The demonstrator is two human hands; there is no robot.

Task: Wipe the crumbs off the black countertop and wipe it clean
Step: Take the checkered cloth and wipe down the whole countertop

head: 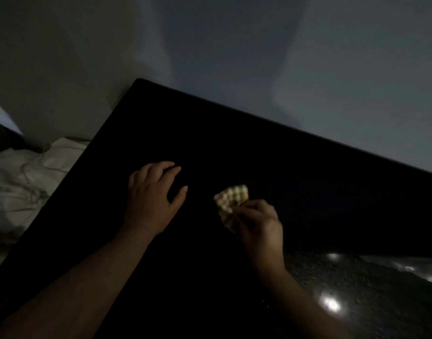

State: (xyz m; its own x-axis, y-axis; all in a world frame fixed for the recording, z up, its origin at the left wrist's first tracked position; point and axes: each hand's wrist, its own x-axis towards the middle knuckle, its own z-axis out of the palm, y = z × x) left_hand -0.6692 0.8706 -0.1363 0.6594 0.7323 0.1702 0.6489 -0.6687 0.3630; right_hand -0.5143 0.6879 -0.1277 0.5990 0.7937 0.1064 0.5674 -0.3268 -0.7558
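- The black table (234, 143) fills the middle of the view at a slant. Most of its top is too dark to make out anything small lying on it.
- A small checked cloth (232, 195), pale with a green-and-cream pattern and bunched up, sits over the middle of the table. Whether it touches the top cannot be told.
- The right hand (261, 223) is over the table just nearer than the cloth, its grip clamped on the cloth's near edge with fingers and thumb curled round it.
- The left hand (151, 194) is over the table's left half, palm down. Its grip is apart, fingers spread and loosely bent, holding nothing.
- Glints of light (330, 305) shine on the table's near right part, where a speckled surface shows.
- A pale wall (234, 45) rises behind the table's far edge.
- Crumpled white fabric (22, 177) lies beyond the table's left edge.
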